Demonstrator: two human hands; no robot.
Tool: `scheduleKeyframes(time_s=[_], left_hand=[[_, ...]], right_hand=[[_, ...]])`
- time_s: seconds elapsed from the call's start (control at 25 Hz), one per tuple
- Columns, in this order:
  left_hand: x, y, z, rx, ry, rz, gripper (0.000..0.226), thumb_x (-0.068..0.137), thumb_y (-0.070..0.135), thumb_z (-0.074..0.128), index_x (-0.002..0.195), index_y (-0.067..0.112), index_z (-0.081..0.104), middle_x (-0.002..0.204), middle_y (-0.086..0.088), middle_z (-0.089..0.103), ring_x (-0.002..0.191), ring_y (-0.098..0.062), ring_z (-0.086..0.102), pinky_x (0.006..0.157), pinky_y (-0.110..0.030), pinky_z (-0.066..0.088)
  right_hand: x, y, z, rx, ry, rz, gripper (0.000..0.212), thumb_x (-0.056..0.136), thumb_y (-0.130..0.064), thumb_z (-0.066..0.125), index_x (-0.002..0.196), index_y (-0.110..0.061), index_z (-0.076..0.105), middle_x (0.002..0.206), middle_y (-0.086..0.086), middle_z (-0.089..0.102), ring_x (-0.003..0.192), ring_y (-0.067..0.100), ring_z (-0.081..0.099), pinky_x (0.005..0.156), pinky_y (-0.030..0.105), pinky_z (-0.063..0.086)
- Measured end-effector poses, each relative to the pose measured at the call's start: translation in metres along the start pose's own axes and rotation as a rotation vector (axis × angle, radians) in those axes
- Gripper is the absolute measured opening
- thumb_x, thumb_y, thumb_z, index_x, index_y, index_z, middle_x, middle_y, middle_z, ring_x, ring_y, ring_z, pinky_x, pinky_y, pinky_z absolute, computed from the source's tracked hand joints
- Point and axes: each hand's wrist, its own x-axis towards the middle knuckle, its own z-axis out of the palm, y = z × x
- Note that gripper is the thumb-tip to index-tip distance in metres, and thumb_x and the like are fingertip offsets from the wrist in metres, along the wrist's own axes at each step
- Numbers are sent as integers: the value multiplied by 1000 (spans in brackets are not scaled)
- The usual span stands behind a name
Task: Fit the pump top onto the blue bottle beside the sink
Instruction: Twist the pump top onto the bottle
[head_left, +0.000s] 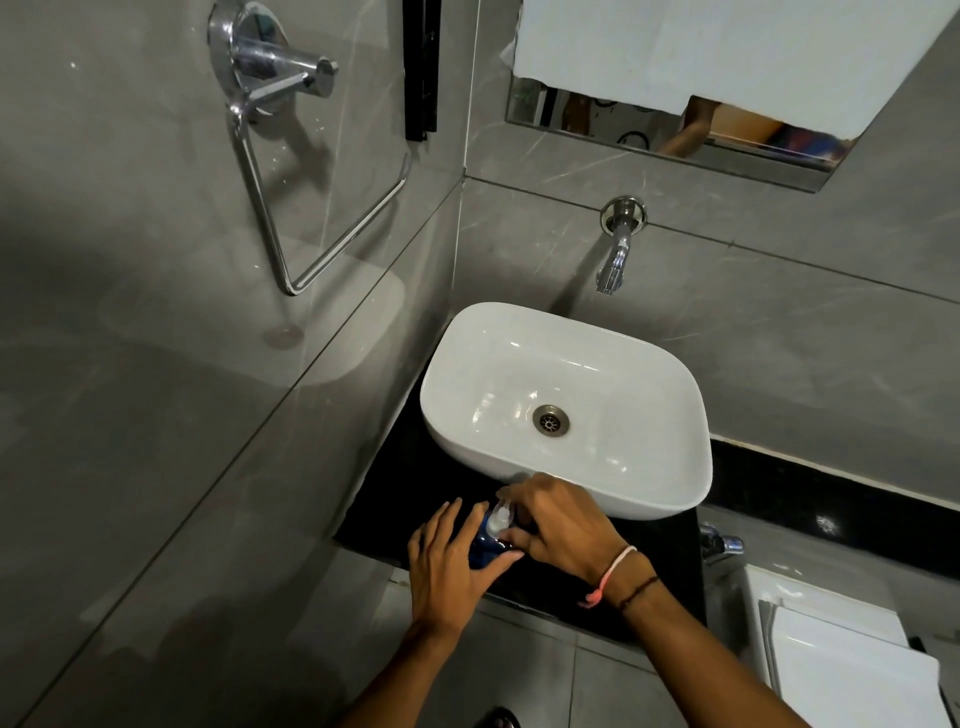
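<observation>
Blue bottle (480, 551) upright, pump top (500, 517) above, between left hand (449, 564) and right hand (563, 525)

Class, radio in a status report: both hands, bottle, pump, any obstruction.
Left hand steadying blue bottle on black counter. Right hand on pump top, at bottle's neck. Nothing in the way.

1. No text, brand, number or sign can be read anywhere in the view.
2. The blue bottle (483, 545) shows no legible label (the hands cover most of it).
3. The white sink (566, 405) and the wall tap (615, 260) carry no visible markings.
</observation>
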Motion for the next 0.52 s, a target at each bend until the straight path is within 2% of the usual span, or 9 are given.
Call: scheduleKeyframes(time_s=[0.12, 0.16, 0.2, 0.28, 0.32, 0.36, 0.44, 0.52], left_hand=[[-1, -1, 1, -14, -38, -13, 73, 70, 72, 63, 124, 23, 66, 128, -10, 68, 123, -29, 60, 94, -51, 51], [0, -1, 2, -20, -49, -14, 72, 69, 66, 70, 126, 23, 66, 129, -11, 67, 124, -30, 60, 95, -52, 50], [0, -1, 2, -20, -57, -14, 72, 68, 62, 74, 127, 22, 65, 129, -12, 67, 125, -31, 59, 96, -52, 48], [0, -1, 2, -8, -55, -14, 72, 70, 67, 67, 125, 21, 66, 128, -12, 68, 123, -30, 60, 95, -52, 49], [0, -1, 1, 2, -44, -13, 74, 71, 72, 59, 124, 20, 67, 127, -12, 68, 122, -30, 61, 94, -52, 50], [0, 0, 0, 10, -29, -8, 77, 72, 76, 54, 123, 20, 67, 126, -11, 69, 121, -30, 61, 94, -52, 51], [-1, 1, 0, 15, -21, -4, 79, 72, 78, 52, 125, 21, 66, 127, -9, 68, 123, -28, 60, 94, -52, 51], [-1, -1, 1, 13, -29, 1, 77, 72, 76, 55, 126, 23, 65, 128, -9, 67, 123, -28, 60, 94, -52, 51]], right_hand=[[-8, 5, 1, -81, -25, 129, 39, 86, -59, 67, 95, -21, 69, 94, 3, 77, 88, 29, 71, 73, 38, 54], [-12, 6, 3, -69, -34, 147, 41, 84, -62, 67, 95, -22, 68, 90, 2, 77, 86, 29, 71, 73, 38, 55], [-16, 5, 5, -21, -26, 151, 43, 83, -62, 69, 104, -25, 66, 92, 0, 77, 87, 27, 71, 75, 39, 57], [-21, 4, 4, 110, 1, 132, 54, 84, -53, 74, 131, -33, 55, 103, -4, 76, 94, 22, 72, 82, 39, 59], [-23, 4, 2, 154, -4, 107, 59, 85, -44, 76, 137, -36, 51, 108, -5, 76, 97, 20, 71, 84, 39, 59], [-23, 5, 1, 178, -12, 74, 57, 86, -34, 76, 138, -36, 53, 111, -5, 76, 98, 19, 70, 85, 39, 60], [-21, 6, 1, 213, -13, 31, 41, 89, -21, 73, 128, -25, 63, 103, 0, 77, 91, 21, 70, 82, 41, 60], [-18, 3, 3, 242, -7, 58, 26, 91, -24, 73, 114, -14, 69, 91, 2, 77, 83, 24, 71, 79, 44, 59]])
